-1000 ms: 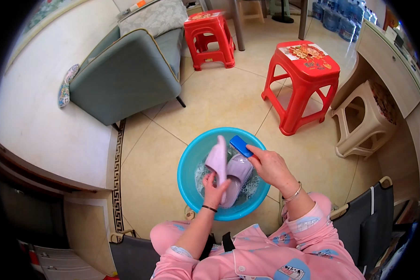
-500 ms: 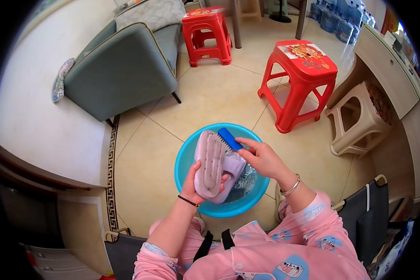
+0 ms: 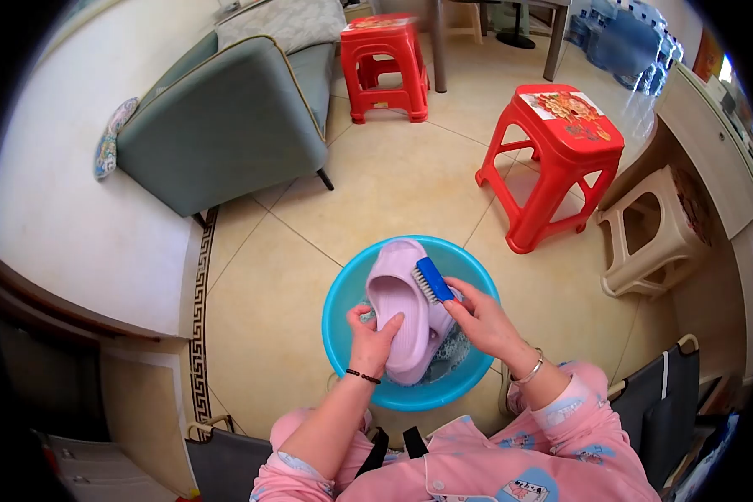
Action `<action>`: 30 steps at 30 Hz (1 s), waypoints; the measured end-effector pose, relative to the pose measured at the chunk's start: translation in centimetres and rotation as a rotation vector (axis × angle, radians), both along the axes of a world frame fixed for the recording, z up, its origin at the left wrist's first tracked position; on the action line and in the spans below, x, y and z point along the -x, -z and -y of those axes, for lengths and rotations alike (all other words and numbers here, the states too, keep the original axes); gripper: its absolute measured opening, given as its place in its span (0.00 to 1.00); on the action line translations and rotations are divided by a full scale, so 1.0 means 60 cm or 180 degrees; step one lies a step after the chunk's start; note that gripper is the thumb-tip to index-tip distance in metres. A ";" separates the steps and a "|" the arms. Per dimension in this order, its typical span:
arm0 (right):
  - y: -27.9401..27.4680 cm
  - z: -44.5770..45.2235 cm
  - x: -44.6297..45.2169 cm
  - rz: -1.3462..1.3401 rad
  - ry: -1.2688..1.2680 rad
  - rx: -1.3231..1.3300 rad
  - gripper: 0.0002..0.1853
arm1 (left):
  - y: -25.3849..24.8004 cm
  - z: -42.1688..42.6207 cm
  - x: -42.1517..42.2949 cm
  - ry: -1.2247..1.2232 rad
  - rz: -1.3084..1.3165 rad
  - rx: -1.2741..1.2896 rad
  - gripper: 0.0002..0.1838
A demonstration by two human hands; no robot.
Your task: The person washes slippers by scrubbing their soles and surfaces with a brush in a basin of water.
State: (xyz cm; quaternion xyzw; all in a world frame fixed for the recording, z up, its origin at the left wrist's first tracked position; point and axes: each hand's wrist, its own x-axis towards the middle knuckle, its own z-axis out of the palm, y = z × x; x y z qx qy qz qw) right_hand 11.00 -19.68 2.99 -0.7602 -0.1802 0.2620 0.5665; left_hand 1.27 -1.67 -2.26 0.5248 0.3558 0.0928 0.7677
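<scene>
Left hand (image 3: 372,345) grips lilac moulded slipper (image 3: 403,330); right hand (image 3: 484,320) pinches blue, white-bristled brush (image 3: 434,281). Round turquoise plastic basin (image 3: 343,293) beneath apparently catches drips.

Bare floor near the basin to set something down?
Free: tiled floor between blue basin, sofa and nearer red stool; also between basin and patterned floor strip. Crowded: over the basin, with left hand, held slipper, second slipper under it, brush and right hand.

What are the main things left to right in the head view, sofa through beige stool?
Grey-green sofa → left hand → held lilac slipper → blue brush → right hand → nearer red stool → beige stool. Left out for overlap: basin, second slipper, farther red stool.
</scene>
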 end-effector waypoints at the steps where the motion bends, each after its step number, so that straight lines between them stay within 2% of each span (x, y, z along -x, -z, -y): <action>1: -0.001 0.002 -0.001 0.0069 0.0007 0.0061 0.25 | 0.011 -0.002 0.002 -0.0008 -0.0010 -0.0380 0.29; 2: -0.002 0.002 -0.002 0.0143 0.0015 0.0112 0.25 | 0.017 -0.005 0.004 -0.0017 -0.0018 -0.0769 0.30; 3: -0.004 0.002 -0.003 0.0165 0.0005 0.0101 0.25 | 0.014 -0.007 0.004 -0.0030 0.0002 -0.0779 0.30; 9: -0.006 0.006 -0.009 0.0070 0.0267 0.0080 0.25 | 0.002 -0.008 0.009 0.0544 0.0275 -0.0141 0.29; 14: -0.015 0.012 -0.013 -0.0275 0.0688 -0.0403 0.21 | 0.002 0.002 0.012 0.0664 0.0591 -0.0349 0.29; 19: -0.009 0.020 -0.018 -0.0248 0.0752 -0.0827 0.21 | -0.002 0.008 0.012 0.0606 0.0809 -0.0266 0.29; 21: -0.007 0.020 -0.018 -0.0290 0.0711 -0.0915 0.21 | -0.005 0.008 0.012 0.0762 0.0728 -0.0538 0.30; 23: 0.005 0.018 -0.012 0.0329 0.0620 -0.0746 0.22 | 0.006 0.009 0.013 0.0748 0.0786 -0.0776 0.29; 24: 0.003 0.015 -0.006 0.0327 0.0620 -0.0742 0.22 | 0.011 0.009 0.012 0.0733 0.0842 -0.1014 0.29; 25: -0.002 0.010 0.003 0.1111 0.0504 -0.0581 0.22 | 0.014 0.007 0.012 0.0733 0.0840 -0.1009 0.29; 26: -0.006 0.008 0.011 0.1892 0.0378 -0.0411 0.23 | 0.016 0.005 0.012 0.0812 0.0698 -0.1476 0.27; 27: -0.004 0.009 0.019 0.1886 0.0370 -0.0404 0.23 | 0.011 0.006 0.012 0.0885 0.0548 -0.1940 0.26; 29: -0.002 0.009 0.038 0.2669 -0.0370 0.0360 0.24 | -0.005 0.011 0.016 0.0956 0.0253 -0.2192 0.24; 30: -0.029 0.007 0.052 0.2667 -0.0515 0.0981 0.23 | -0.011 0.014 0.018 0.1036 -0.0030 -0.2447 0.23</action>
